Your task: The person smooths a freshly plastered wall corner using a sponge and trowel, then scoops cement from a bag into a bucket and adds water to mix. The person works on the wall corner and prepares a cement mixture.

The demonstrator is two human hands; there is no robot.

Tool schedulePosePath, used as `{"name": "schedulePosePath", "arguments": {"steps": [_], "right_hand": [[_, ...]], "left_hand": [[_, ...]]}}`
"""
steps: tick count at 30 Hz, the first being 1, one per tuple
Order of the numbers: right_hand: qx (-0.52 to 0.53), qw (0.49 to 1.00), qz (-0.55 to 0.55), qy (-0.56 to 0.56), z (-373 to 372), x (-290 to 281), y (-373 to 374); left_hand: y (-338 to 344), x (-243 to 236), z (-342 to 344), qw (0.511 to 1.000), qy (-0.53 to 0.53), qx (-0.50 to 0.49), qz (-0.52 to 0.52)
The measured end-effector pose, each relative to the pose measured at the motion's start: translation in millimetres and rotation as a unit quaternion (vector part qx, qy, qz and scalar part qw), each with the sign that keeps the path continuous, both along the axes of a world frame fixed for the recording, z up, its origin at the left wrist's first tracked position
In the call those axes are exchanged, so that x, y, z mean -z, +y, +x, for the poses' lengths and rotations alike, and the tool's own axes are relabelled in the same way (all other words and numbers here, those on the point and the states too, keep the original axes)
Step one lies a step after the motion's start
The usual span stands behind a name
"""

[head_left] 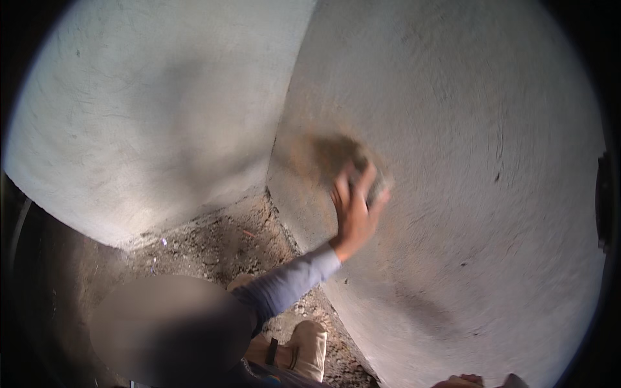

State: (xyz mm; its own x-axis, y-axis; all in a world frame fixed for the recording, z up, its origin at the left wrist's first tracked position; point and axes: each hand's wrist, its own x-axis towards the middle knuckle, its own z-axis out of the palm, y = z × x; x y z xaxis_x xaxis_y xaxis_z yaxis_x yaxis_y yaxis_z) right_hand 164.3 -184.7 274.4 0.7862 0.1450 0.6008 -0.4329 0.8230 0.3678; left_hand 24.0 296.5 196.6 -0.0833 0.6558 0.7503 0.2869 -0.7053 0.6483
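At the bottom edge, right of centre, a small part of my right hand [460, 381] shows, cut off by the frame. Its fingers are mostly hidden, next to a dark shape [513, 381] that I cannot make out. My left hand is out of view. A co-worker's hand [354, 213], in a grey-purple sleeve [294, 278], presses a greyish lump [378, 189] against the right wall [453, 194]. Motion blurs both, so the lump's kind is unclear. Around that spot the wall is stained brown and looks damp.
A pale left wall [194, 116] meets the right one in a corner. Rubble and dirt [220, 239] cover the ground at their foot. The co-worker crouches at the lower left, one beige-trousered knee [310, 346] close to the wall. A dark object [604, 200] sits at the far right rim.
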Motion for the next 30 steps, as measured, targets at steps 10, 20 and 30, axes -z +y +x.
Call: {"name": "schedulePosePath", "arguments": {"steps": [10, 20, 30], "right_hand": [[0.769, 0.413, -0.476, -0.105, 33, -335, 127], [0.804, 0.232, -0.538, -0.103, 42, -377, 173], [0.788, 0.253, -0.537, -0.165, 101, -335, 114]], "left_hand": [[190, -112, -35, 0.945, -0.132, -0.054, -0.294], [113, -87, -12, 0.951, -0.026, -0.103, -0.290], [164, -112, -29, 0.924, -0.059, -0.115, -0.359]]}}
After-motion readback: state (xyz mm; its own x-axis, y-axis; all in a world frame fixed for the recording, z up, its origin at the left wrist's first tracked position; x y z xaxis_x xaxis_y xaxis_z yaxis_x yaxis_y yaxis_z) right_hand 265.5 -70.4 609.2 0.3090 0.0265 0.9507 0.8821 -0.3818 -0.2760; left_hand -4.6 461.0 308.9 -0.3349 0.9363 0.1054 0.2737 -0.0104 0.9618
